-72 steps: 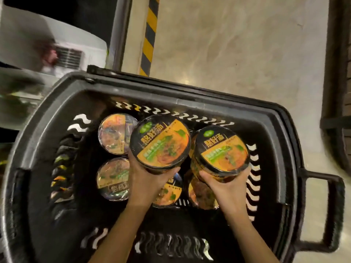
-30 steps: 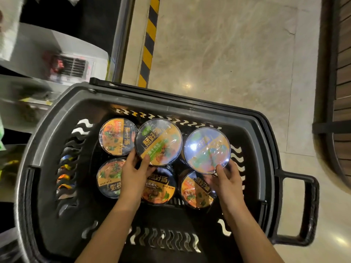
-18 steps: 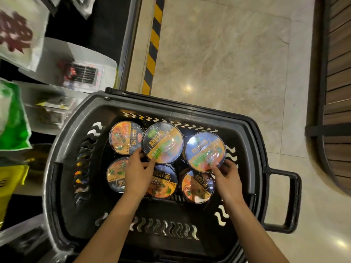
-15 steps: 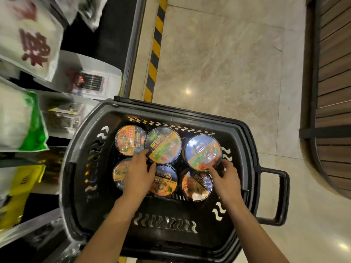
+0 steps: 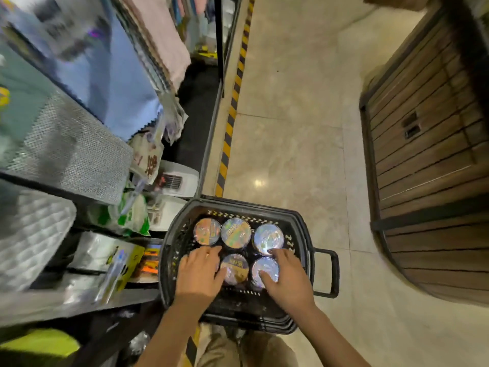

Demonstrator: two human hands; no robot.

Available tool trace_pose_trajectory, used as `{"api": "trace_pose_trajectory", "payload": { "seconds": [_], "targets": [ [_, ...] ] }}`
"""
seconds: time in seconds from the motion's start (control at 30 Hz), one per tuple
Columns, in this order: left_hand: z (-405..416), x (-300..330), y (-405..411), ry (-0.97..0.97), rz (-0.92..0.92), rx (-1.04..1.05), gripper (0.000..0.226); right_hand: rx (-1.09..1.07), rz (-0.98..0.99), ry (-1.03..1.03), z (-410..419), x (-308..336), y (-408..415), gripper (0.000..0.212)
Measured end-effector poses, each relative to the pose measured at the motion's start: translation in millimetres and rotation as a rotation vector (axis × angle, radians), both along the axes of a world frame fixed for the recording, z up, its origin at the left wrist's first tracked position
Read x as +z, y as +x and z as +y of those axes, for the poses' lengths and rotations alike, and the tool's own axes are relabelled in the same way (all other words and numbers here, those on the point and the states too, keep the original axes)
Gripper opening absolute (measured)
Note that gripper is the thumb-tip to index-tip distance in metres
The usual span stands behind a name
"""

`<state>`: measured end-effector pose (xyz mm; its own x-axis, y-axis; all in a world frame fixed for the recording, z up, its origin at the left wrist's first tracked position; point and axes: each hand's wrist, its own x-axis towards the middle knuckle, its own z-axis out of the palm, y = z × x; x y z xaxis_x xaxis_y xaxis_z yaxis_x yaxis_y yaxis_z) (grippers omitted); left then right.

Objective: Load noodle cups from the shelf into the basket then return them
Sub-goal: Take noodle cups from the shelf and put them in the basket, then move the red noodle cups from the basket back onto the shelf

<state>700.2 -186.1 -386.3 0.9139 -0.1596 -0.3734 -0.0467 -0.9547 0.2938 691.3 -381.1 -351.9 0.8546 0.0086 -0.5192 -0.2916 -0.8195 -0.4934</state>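
Hands (image 5: 242, 274) over noodle cups (image 5: 235, 232); lid print unreadable.

Cups (image 5: 235, 232) fill basket (image 5: 304, 234); near strip apparently free.

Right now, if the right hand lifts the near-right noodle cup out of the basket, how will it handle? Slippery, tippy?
The near-right noodle cup looks film-wrapped, since its lid glares under the light, so it is probably somewhat slick. Neighbouring cups in the basket crowd it, so the right hand likely gets little side access. Its round shape suggests it could roll if tipped.
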Motion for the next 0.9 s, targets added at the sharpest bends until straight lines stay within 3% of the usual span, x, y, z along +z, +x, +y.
{"api": "trace_pose_trajectory", "payload": {
  "seconds": [0.17,0.33,0.5,0.67,0.8,0.9],
  "targets": [
    [20,74,-33,0.045,-0.136,0.064,0.048,0.025,-0.139,0.006,14,70,-25,0.083],
    [36,131,-66,-0.047,-0.259,0.172,0.048,0.14,-0.283,0.008,28,108,-39,0.053],
    [49,162,-112,0.001,-0.475,0.412,0.043,0.319,-0.349,0.1,49,131,-43,0.057],
    [40,172,-186,0.097,-0.558,0.683,0.046,0.625,-0.394,0.155,65,144,-55,0.085],
    [4,179,-260,0.201,-0.555,0.963,0.04,0.958,-0.405,0.187,73,153,-83,0.056],
    [-33,187,-332,0.252,-0.48,1.208,0.038,1.173,-0.391,0.254,81,160,-124,0.054]
  ]
}}
